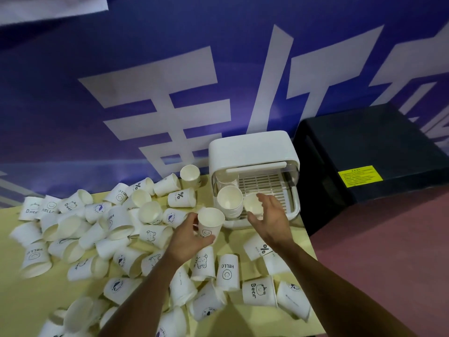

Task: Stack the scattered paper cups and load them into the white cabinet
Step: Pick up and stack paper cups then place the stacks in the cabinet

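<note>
The left hand (188, 235) gripped 1 smiley cup (210, 222) upright, likely for nesting, while the right hand (269, 215) held another cup (252, 205) at the white cabinet's (252, 147) open front beside the loaded stack (229, 200), far-right of the scattered cups (150, 212) on the tabletop (24, 300).

Two hands are each holding one cup: left hand (188, 235), smiley cup (210, 223); right hand (272, 217), plain cup (252, 205). At their 12 o'clock, one white cabinet (252, 149) is housing one cup stack (229, 200). Roughly forty loose cups (227, 271) are lying from 4 through 6 to 11 o'clock, overlapping too much for exact counting. One black box (369, 147) is standing at 2 o'clock.
</note>
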